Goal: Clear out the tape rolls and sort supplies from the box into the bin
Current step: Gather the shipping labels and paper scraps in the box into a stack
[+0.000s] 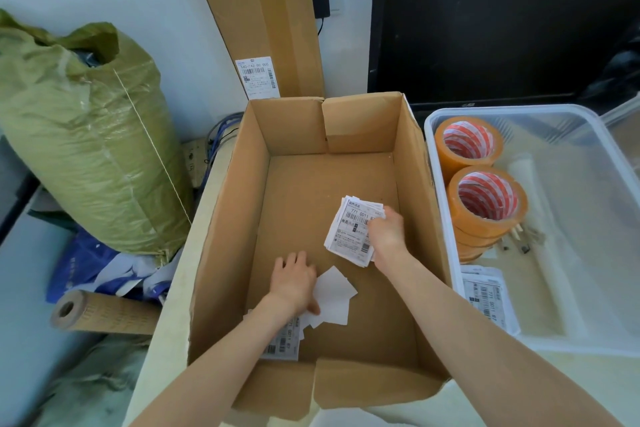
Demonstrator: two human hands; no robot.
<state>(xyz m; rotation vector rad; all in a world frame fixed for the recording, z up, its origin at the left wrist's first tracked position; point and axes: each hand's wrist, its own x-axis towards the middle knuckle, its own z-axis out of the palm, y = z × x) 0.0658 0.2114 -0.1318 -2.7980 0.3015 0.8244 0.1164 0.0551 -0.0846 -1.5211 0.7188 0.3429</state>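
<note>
While the right hand (387, 230) pinches the label stack (350, 231) on the box (228, 218) floor, sweep the left hand (294, 279), fingers flat on loose slips (334, 295), toward it; lift both piles together into the bin (588, 343) beside the tape rolls (485, 198).

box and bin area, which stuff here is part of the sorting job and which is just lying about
Job: cardboard box, label stack, loose labels, clear bin, tape rolls.
Lying about: green sack, monitor, paper roll.
</note>
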